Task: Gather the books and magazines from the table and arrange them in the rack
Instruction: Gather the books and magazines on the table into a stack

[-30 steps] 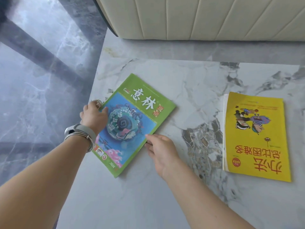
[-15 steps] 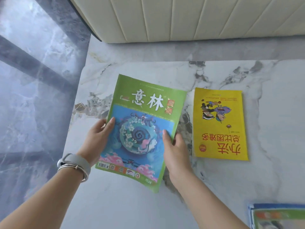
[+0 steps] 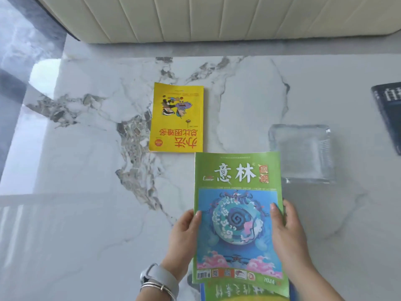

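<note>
- The green magazine (image 3: pixel 237 216) is held between both hands near the front of the marble table (image 3: pixel 86 192), cover up, its title reading upright toward the person.
- The left hand (image 3: pixel 184 237) grips the magazine's left edge: the thumb lies on the cover at mid-height, the other fingers are hidden under the pages.
- The right hand (image 3: pixel 286 231) grips the right edge in the same way, with the thumb pressed on the cover beside the blue picture and fingers curled behind the edge.
- Its lower edge overlaps another green-covered magazine (image 3: pixel 245 291) lying at the bottom of the view, with a blue border showing at the left; whether the two touch cannot be told.
- A yellow book (image 3: pixel 176 118) lies flat on the table just beyond the held magazine's top left corner, its lettering upside down to the person.
- A clear glass dish (image 3: pixel 301 153) sits just right of the magazine's top.
- A dark book (image 3: pixel 388 114) lies at the right edge, partly cut off.
- A smartwatch (image 3: pixel 160 276) and thin bangles (image 3: pixel 156 288) circle the left wrist.
</note>
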